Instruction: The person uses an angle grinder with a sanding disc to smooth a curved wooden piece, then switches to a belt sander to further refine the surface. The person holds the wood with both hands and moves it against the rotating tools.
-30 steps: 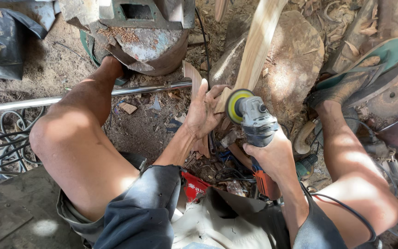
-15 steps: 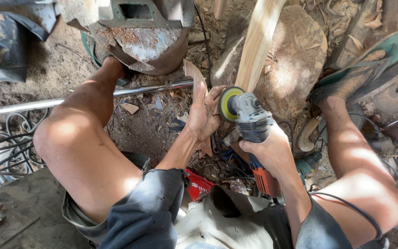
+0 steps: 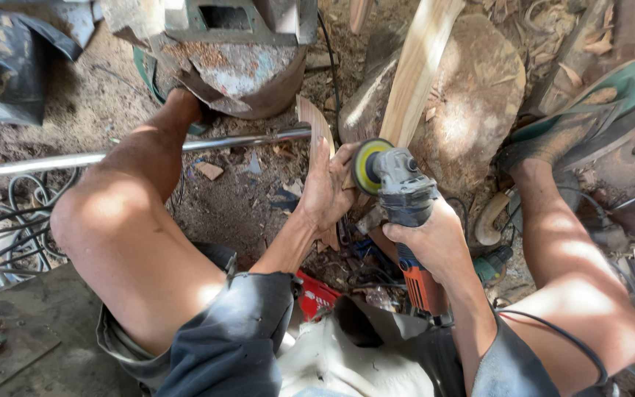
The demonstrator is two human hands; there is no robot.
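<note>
2 hands are at work, both low between your bent knees as you sit on the dirt floor. Far left, a tangle of grey cables (image 3: 9, 228) lies on the ground, and a long metal pipe (image 3: 75, 159) runs across behind your left shin toward the middle. Above it stands a rusty, flaking metal housing (image 3: 237, 66). At centre, your left hand (image 3: 326, 192) is wrapped around a curved wooden piece (image 3: 316, 125), thumb on the near side and fingers pressed against the side facing the tool; the piece stands roughly upright, its pale upper end rising clear of the hand, its lower end hidden by palm and clutter. Just right of it, your right hand (image 3: 435, 242) is clamped around the body of an angle grinder (image 3: 400, 197), whose yellow-green sanding disc (image 3: 367, 165) sits close beside the fingers of the left hand; whether it touches the wood cannot be told from here. The orange handle end and its cord run back toward your lap. Behind the tool a pale plank (image 3: 419, 66) leans on a large stump (image 3: 479, 103). Far right, your foot rests on a green sandal (image 3: 611, 92). Judged from the wood, shaping is partly done: the upper end looks smooth and curved, chips and dust litter the floor, but how much of the lower part remains rough is hidden.
</note>
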